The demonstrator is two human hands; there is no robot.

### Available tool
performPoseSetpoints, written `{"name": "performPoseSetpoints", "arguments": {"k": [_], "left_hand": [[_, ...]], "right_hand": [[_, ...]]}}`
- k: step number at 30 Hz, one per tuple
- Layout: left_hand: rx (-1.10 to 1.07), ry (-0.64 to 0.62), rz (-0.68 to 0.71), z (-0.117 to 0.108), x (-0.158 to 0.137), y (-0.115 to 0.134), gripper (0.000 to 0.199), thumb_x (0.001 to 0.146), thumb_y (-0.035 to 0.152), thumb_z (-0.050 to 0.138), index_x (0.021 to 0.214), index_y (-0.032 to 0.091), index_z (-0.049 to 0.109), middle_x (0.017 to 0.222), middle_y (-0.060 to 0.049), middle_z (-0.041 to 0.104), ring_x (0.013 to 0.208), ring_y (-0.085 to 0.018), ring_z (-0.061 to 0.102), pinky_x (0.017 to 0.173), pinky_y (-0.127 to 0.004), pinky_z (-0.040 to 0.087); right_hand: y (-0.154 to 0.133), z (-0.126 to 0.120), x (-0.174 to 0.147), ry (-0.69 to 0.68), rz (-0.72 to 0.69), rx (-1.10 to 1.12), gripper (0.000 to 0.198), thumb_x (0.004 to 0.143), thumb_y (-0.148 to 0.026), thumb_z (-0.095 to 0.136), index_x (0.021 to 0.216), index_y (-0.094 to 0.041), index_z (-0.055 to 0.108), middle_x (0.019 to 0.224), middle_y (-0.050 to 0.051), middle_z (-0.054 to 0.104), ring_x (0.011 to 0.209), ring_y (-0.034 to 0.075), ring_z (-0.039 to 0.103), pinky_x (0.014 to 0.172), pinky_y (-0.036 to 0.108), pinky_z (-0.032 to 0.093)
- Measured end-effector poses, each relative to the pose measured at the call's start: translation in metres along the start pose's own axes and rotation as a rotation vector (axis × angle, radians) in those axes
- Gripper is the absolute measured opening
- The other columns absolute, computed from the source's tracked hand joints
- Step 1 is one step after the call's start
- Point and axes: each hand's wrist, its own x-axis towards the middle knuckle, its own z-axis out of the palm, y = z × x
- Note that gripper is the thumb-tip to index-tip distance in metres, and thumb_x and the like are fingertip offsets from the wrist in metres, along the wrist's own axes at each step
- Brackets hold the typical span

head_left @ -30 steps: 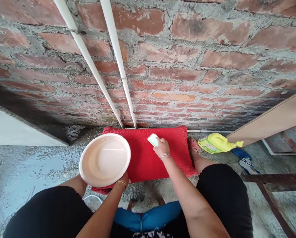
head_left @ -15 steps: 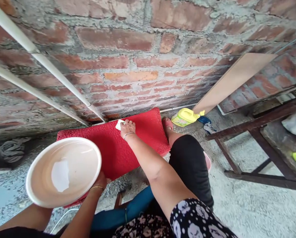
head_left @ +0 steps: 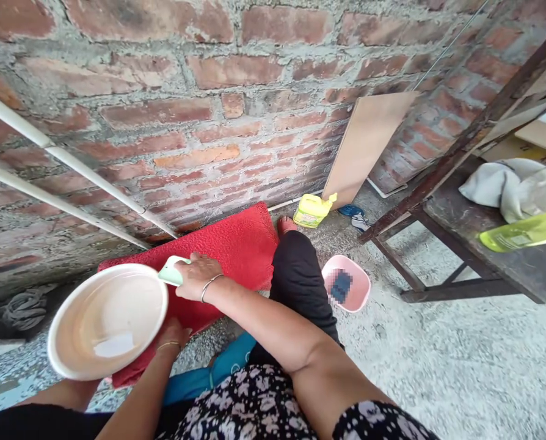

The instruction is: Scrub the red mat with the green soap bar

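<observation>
Seemingly wetting pale green tool [head_left: 170,271], pinched in right grip [head_left: 200,277] at two o'clock of basin [head_left: 69,327]; cannot tell closure of left grip [head_left: 174,333]; calls for steady tilt

Over here the rough grey concrete floor [head_left: 438,360] has a red textured rectangular mat [head_left: 236,247] spread low across it, with a yellow plastic handled jug [head_left: 313,211], a rounded pink plastic tub [head_left: 360,287] and a dark brown wooden chair [head_left: 456,211] standing nearby.
</observation>
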Motion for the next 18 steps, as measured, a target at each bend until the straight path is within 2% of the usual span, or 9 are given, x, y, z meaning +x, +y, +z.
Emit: {"name": "performPoseSetpoints", "arguments": {"k": [3, 7, 9, 13, 16, 18], "left_hand": [[0.031, -0.021, 0.042, 0.0, -0.007, 0.012, 0.037, 0.079, 0.035, 0.05, 0.105, 0.009, 0.051, 0.107, -0.02, 0.062, 0.101, -0.03, 0.06, 0.076, -0.034, 0.047], [-0.051, 0.005, 0.158, -0.009, -0.022, 0.03, 0.035, 0.077, 0.035, 0.054, 0.105, 0.014, 0.052, 0.105, -0.013, 0.059, 0.103, -0.025, 0.058, 0.083, -0.033, 0.045], [-0.135, 0.098, 0.183, -0.022, -0.035, 0.038, 0.041, 0.074, 0.034, 0.058, 0.11, 0.015, 0.051, 0.106, -0.011, 0.056, 0.103, -0.022, 0.057, 0.088, -0.032, 0.044], [-0.367, 0.396, 0.28, -0.066, -0.067, 0.055, 0.058, 0.074, 0.039, 0.06, 0.125, 0.018, 0.04, 0.122, -0.011, 0.045, 0.108, -0.019, 0.053, 0.095, -0.033, 0.042], [-0.334, 0.493, 0.458, -0.09, -0.092, 0.076, 0.077, 0.066, 0.042, 0.068, 0.132, 0.021, 0.035, 0.13, -0.011, 0.041, 0.122, -0.024, 0.041, 0.104, -0.039, 0.035], [-0.256, 0.456, 0.548, -0.092, -0.107, 0.093, 0.087, 0.061, 0.042, 0.072, 0.136, 0.026, 0.031, 0.139, -0.01, 0.034, 0.129, -0.028, 0.033, 0.104, -0.044, 0.033]], "right_hand": [[0.001, -0.011, -0.019, 0.081, -0.071, -0.033, 0.046, 0.073, -0.042, 0.054, 0.115, -0.023, 0.053, 0.114, 0.01, 0.052, 0.096, 0.023, 0.055, 0.074, 0.036, 0.048], [0.03, -0.005, -0.036, 0.01, -0.045, -0.09, 0.042, 0.073, -0.037, 0.056, 0.112, -0.023, 0.055, 0.111, 0.01, 0.054, 0.097, 0.024, 0.055, 0.078, 0.037, 0.046], [0.048, -0.002, -0.04, -0.032, -0.029, -0.141, 0.039, 0.073, -0.03, 0.056, 0.111, -0.022, 0.056, 0.11, 0.01, 0.056, 0.1, 0.024, 0.054, 0.082, 0.039, 0.044], [0.077, -0.003, -0.041, -0.109, -0.098, -0.171, 0.044, 0.073, -0.026, 0.057, 0.117, -0.023, 0.051, 0.116, 0.01, 0.055, 0.105, 0.025, 0.052, 0.086, 0.04, 0.04], [0.087, 0.001, -0.043, -0.178, -0.15, -0.176, 0.048, 0.072, -0.024, 0.06, 0.119, -0.024, 0.048, 0.116, 0.01, 0.055, 0.108, 0.025, 0.05, 0.088, 0.039, 0.038], [0.088, 0.008, -0.046, -0.223, -0.181, -0.185, 0.05, 0.07, -0.025, 0.063, 0.118, -0.024, 0.049, 0.113, 0.01, 0.057, 0.106, 0.025, 0.051, 0.087, 0.038, 0.038]]}}
